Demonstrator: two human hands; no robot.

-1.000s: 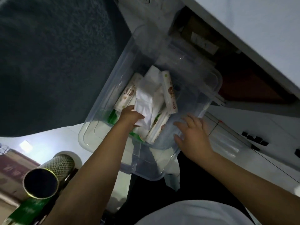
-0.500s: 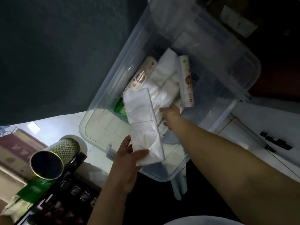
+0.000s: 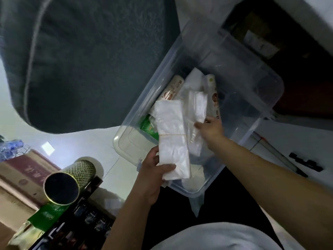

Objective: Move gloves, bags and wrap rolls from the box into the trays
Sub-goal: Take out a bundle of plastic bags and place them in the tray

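A clear plastic box (image 3: 259, 73) lies on the floor ahead of me. My left hand (image 3: 153, 177) is shut on a flat white pack of plastic bags (image 3: 172, 139), held above the box's near corner. My right hand (image 3: 210, 129) pinches a second, narrower white bag pack (image 3: 198, 109) and holds it up inside the box. Two white wrap rolls with brown print (image 3: 172, 91) (image 3: 213, 95) lie deeper in the box, partly covered. A green packet (image 3: 148, 125) shows beneath the held pack.
A large dark grey cushion (image 3: 81, 56) fills the upper left. At lower left stand a green-gold tube (image 3: 70, 181), a cardboard box (image 3: 19, 179) and a dark tray (image 3: 77, 230). White furniture (image 3: 306, 20) overhangs the upper right. White floor (image 3: 81, 145) surrounds the box.
My left hand lifted the wide bag pack out of the box and holds it near the front corner. My right hand reached in and picked up a second bag pack.
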